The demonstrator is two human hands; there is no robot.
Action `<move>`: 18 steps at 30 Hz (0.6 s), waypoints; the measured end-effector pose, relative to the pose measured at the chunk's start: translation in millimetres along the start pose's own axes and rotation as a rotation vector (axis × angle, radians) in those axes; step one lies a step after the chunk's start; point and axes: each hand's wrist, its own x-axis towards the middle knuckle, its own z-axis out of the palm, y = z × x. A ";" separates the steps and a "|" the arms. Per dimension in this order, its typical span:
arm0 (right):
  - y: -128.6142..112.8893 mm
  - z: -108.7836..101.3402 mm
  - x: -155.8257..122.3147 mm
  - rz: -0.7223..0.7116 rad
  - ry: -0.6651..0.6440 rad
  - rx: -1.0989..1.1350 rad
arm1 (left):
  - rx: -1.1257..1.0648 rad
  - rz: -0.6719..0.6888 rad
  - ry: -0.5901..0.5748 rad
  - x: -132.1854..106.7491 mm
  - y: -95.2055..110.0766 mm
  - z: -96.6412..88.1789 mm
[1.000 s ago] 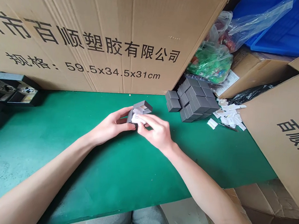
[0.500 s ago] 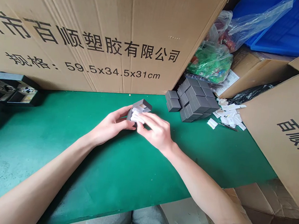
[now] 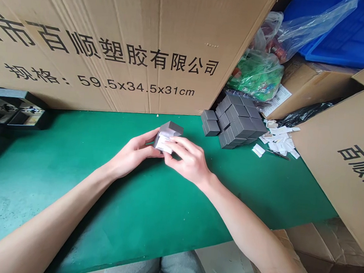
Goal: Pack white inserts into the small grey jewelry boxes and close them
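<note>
Left hand (image 3: 133, 153) clasped the small grey box (image 3: 170, 129) at twelve o'clock, mid-mat (image 3: 131, 216), right hand (image 3: 188, 160) pinching its white insert (image 3: 161, 142) — light, stiff card, I'd judge, easily dented; best held by its sides.

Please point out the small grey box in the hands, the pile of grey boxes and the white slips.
small grey box (image 3: 171, 128): head view, top face.
pile of grey boxes (image 3: 242, 124): head view, upper side.
white slips (image 3: 280, 138): head view, middle of heap.
</note>
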 end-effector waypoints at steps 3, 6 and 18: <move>1.7 -1.1 0.0 -0.001 0.007 0.044 | -0.015 0.001 -0.017 0.3 -2.3 -2.2; 1.4 -2.0 0.2 0.029 -0.028 0.098 | -0.009 0.005 -0.044 0.7 -2.6 -3.3; 2.7 -0.3 -0.7 -0.019 -0.073 0.091 | -0.099 -0.051 -0.038 1.4 -2.9 -2.0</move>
